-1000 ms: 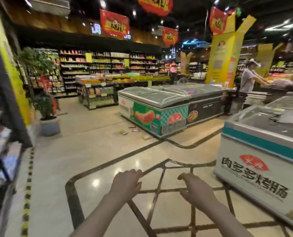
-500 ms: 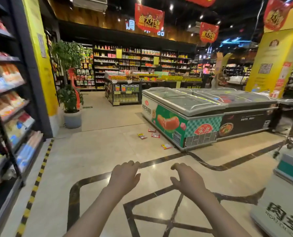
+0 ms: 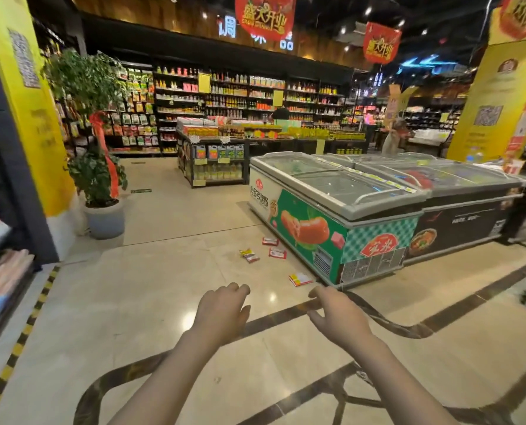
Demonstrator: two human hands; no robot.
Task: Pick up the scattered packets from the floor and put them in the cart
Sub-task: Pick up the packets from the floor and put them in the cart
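Left hand [image 3: 222,314] and right hand [image 3: 337,314] loosely open, empty; four packets [image 3: 300,279] hard against freezer [image 3: 332,228], cart unseen: risk of missed packet.

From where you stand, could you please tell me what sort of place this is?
A supermarket, most likely: stocked shelves line the back wall, chest freezers stand mid-floor, and packets lie scattered on the tiles.
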